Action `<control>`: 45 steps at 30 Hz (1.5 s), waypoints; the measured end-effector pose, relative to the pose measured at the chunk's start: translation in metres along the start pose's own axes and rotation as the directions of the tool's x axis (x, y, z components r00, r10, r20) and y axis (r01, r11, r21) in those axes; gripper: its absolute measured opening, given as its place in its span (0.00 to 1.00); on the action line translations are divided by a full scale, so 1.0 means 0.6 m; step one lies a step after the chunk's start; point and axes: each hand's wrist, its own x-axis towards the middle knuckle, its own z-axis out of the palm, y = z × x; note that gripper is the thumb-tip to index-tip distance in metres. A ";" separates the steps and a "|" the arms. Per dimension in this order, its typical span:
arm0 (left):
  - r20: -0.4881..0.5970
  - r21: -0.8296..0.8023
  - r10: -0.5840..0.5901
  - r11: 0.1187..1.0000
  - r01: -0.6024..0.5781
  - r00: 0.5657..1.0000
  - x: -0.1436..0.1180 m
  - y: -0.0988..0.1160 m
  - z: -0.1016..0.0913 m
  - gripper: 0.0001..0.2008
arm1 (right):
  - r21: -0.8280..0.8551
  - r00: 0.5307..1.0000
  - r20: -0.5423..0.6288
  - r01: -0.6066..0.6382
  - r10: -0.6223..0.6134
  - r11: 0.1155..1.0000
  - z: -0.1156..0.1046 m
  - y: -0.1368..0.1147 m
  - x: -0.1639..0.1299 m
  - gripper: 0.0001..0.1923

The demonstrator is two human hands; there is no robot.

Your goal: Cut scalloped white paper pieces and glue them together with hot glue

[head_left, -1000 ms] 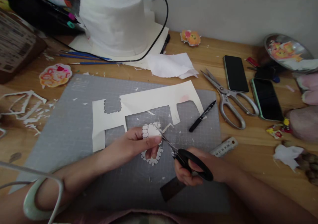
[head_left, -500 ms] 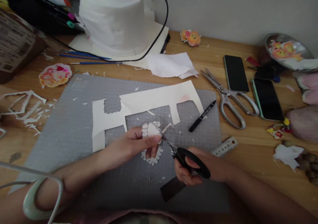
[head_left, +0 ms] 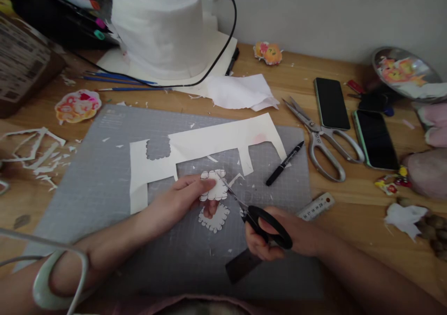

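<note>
Between the thumb and fingers of my left hand (head_left: 190, 191) is a small white paper cutout (head_left: 217, 189) with a scalloped outline drawn in black. My right hand (head_left: 270, 238) grips black-handled scissors (head_left: 279, 229), their blades reaching the cutout's right side near its upper corner. A second scalloped paper piece (head_left: 215, 219) lies on the grey cutting mat (head_left: 174, 254) just below my left fingers. Behind my hands stretches a large white paper sheet (head_left: 209, 140) with several cut-out gaps. Under my right hand runs a metal ruler (head_left: 317, 206), partly covered.
Right of the sheet are a black marker (head_left: 284, 163), silver scissors (head_left: 319, 135) and two phones (head_left: 331, 103). A metal bowl (head_left: 401, 56) holds coloured cutouts at the back right. A large white roll (head_left: 160, 30) stands behind, its black cable crossing thin brushes. Paper scraps (head_left: 42, 152) litter the left.
My left thumb has slid back to the left, showing more of the cutout, which sits at a slightly different angle. The scissors have shifted slightly left, and their handles look closer together.
</note>
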 end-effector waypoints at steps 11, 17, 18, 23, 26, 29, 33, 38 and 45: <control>0.099 0.301 -0.001 0.953 -0.028 0.995 -0.005 0.006 0.001 0.15 | 0.023 0.999 -0.051 -0.016 0.017 1.000 0.007 -0.002 0.005 0.26; 0.110 0.335 0.042 0.939 -0.077 0.993 -0.003 0.007 0.005 0.15 | -0.010 0.999 -0.045 -0.007 0.007 1.000 0.004 0.000 0.003 0.26; 0.107 0.334 0.042 0.939 -0.075 0.993 -0.003 0.007 0.004 0.15 | -0.003 0.999 -0.036 0.002 -0.002 1.000 0.003 0.000 0.003 0.26; 0.095 0.282 0.030 0.958 -0.056 0.995 -0.005 0.006 0.003 0.14 | 0.011 0.999 -0.026 0.024 -0.024 1.000 0.001 0.002 0.004 0.24; 0.104 0.223 0.019 0.974 -0.042 0.994 -0.004 0.005 0.001 0.14 | 0.033 0.999 -0.017 0.031 -0.030 0.999 0.001 0.002 0.004 0.24; 0.104 0.162 -0.002 0.987 -0.015 0.995 -0.002 0.001 -0.001 0.14 | 0.035 0.999 -0.013 0.038 -0.038 0.999 0.000 0.005 0.003 0.24; 0.093 0.124 -0.009 0.992 -0.003 0.996 -0.001 -0.005 -0.005 0.14 | 0.016 0.998 -0.022 0.066 -0.065 0.998 -0.002 0.013 0.001 0.21; 0.088 0.115 -0.007 0.993 -0.003 0.996 0.000 -0.003 -0.003 0.13 | 0.046 0.992 -0.091 0.092 -0.087 0.995 -0.002 0.022 0.007 0.19; 0.047 0.149 0.031 0.988 -0.038 0.998 0.001 0.002 0.004 0.11 | 0.240 0.972 -0.211 0.152 -0.102 0.959 0.003 0.008 0.017 0.23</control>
